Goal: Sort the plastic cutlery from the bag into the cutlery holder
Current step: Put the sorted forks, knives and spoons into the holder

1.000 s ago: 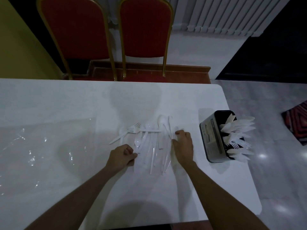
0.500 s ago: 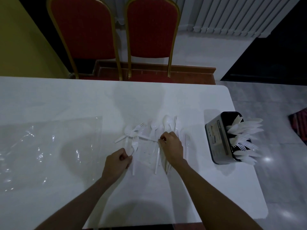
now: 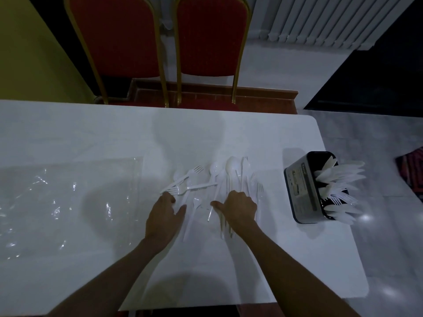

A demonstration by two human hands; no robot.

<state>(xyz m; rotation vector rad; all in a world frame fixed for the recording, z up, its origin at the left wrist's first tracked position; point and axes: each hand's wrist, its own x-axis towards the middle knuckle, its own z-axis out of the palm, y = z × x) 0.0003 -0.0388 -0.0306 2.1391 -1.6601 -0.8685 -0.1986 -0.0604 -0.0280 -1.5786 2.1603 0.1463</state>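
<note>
Right now loose white plastic cutlery (image 3: 215,191) lies between my hands, handles running 12-to-6. Right hand (image 3: 239,209) curled over handles, grasp unclear; left hand (image 3: 164,216) loose, empty. Black rectangular cutlery holder (image 3: 304,191) at 3 o'clock, right hand nearer.

A dining or banquet room is suggested. Two red padded chairs (image 3: 128,40) with gilt frames are set at 12 o'clock behind a white tabletop (image 3: 91,133). A ribbed radiator (image 3: 320,19) is seen at 1 o'clock, polished tile floor (image 3: 377,156) at 3 o'clock.
</note>
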